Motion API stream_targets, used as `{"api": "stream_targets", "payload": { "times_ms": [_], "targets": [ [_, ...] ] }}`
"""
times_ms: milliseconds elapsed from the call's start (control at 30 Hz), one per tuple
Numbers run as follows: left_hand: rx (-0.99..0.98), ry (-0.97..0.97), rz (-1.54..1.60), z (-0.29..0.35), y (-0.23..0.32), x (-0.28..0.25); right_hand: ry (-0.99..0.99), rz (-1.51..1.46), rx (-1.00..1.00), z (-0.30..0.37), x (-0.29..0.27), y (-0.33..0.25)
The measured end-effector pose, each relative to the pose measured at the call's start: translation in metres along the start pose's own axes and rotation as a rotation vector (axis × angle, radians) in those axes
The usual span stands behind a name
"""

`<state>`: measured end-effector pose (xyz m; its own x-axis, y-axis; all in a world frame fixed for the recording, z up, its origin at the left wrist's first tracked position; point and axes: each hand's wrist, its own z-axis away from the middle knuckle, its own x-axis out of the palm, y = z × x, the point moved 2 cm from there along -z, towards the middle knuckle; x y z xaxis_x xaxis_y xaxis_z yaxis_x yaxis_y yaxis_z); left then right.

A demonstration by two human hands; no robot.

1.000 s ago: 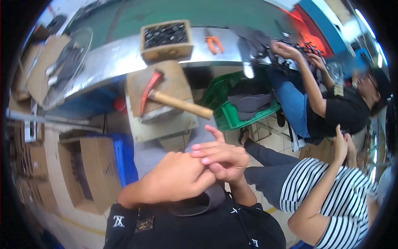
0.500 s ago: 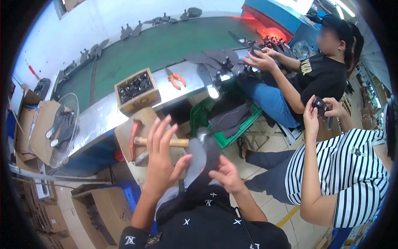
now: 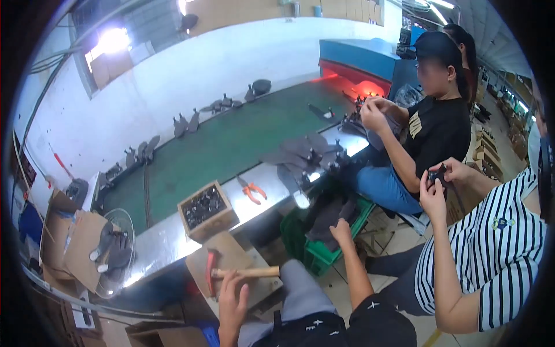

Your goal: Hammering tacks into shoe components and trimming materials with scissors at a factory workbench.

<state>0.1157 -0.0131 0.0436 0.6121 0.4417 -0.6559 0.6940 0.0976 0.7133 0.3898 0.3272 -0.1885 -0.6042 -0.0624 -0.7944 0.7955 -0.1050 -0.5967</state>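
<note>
At the lower middle my left hand [image 3: 233,301] has its fingers extended over the wooden handle of a hammer [image 3: 254,272]. That hammer has a red head and lies across a board [image 3: 199,267] beside my knee. My right hand [image 3: 342,232] reaches forward to the green crate [image 3: 324,254], its fingers closed at the edge of a dark grey, flat, curved piece [image 3: 328,217]. More such pieces seem to lie under it, but their outlines merge. A wooden box [image 3: 217,229] of small black parts stands beyond the hammer.
Orange-handled pliers [image 3: 252,191] lie on the metal edge of a green conveyor belt [image 3: 214,144]. Grey pieces [image 3: 298,151] with black knobs lie along the bench. Two co-workers [image 3: 439,127] [image 3: 480,248] handle parts on my right. A fan [image 3: 118,254] and cardboard [image 3: 87,248] stand left.
The grey piece between my hands has left that spot. My left hand has come down to the hammer; my right has reached forward to the crate. The view has tilted up.
</note>
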Motion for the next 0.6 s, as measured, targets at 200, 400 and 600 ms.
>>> {"api": "stream_targets", "payload": {
  "times_ms": [200,400,600],
  "targets": [
    [-0.028,0.071,0.044,-0.009,-0.014,-0.005,0.481,-0.243,-0.321,-0.028,-0.121,-0.115],
    [-0.069,0.126,-0.113,-0.023,0.006,-0.007,0.392,0.091,-0.336,-0.099,-0.157,-0.157],
    [-0.054,0.180,-0.059,-0.024,-0.011,-0.012,0.581,0.053,-0.511,-0.117,-0.182,-0.178]
  ]
}}
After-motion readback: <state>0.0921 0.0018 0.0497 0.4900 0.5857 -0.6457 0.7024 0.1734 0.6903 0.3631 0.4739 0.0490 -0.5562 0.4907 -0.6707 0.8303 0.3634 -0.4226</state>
